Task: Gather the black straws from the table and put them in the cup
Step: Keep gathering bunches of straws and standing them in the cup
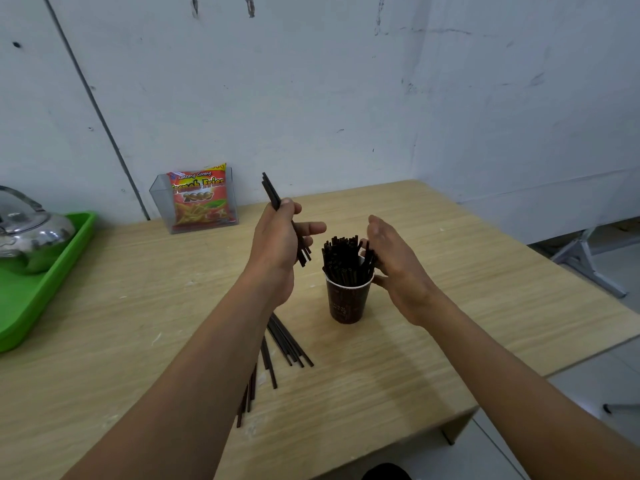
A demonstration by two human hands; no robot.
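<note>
A dark brown paper cup [347, 303] stands upright near the middle of the wooden table [450, 306], packed with several black straws [343, 258] that stick up above its rim. My left hand [280, 244] grips a small bundle of black straws [270, 192], tilted, just left of the cup and above the table. My right hand [394, 261] is at the right side of the cup, fingers relaxed and touching the standing straws. More loose black straws [287, 344] lie on the table, partly hidden under my left forearm.
A clear plastic holder with a red snack packet [199, 199] stands at the back by the wall. A green tray [38, 285] with a metal kettle [31, 233] sits at the left. The table's edge runs along the right and front.
</note>
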